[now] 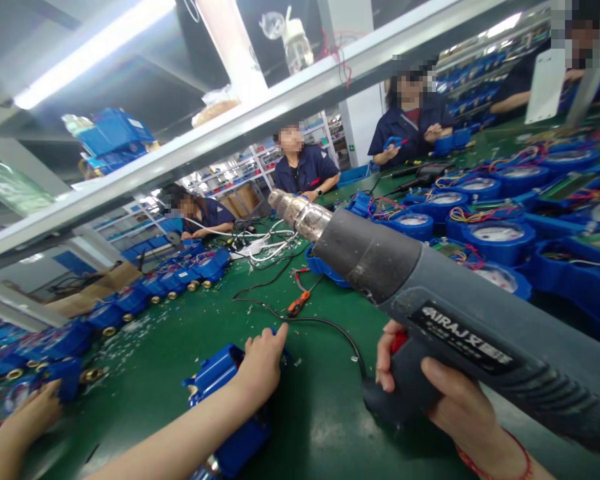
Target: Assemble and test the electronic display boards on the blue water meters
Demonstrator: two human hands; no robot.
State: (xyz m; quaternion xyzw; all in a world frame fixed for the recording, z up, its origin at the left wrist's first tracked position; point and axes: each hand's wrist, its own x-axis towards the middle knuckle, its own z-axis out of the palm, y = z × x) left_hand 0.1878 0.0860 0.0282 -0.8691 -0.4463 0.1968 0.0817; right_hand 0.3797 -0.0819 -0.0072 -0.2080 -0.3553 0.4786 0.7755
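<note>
My right hand (460, 407) is wrapped around the handle of a grey heat gun (460, 313), with a finger at its red trigger. The gun's metal nozzle (303, 215) points up and to the left, above the bench. My left hand (263, 367) lies over a blue meter housing (240, 443) on the green bench and grips its far part, one finger stretched forward. Hand and forearm cover much of that housing. From the handle's base a black cord (330, 323) runs back across the bench.
Orange-handled pliers (299, 303) lie beyond my left hand. Rows of blue meter housings (147, 290) line the left; wired round meters (495, 233) crowd the right. Another person's hand (35, 417) touches a housing at far left. Co-workers (303, 170) sit opposite, under a shelf (260, 110).
</note>
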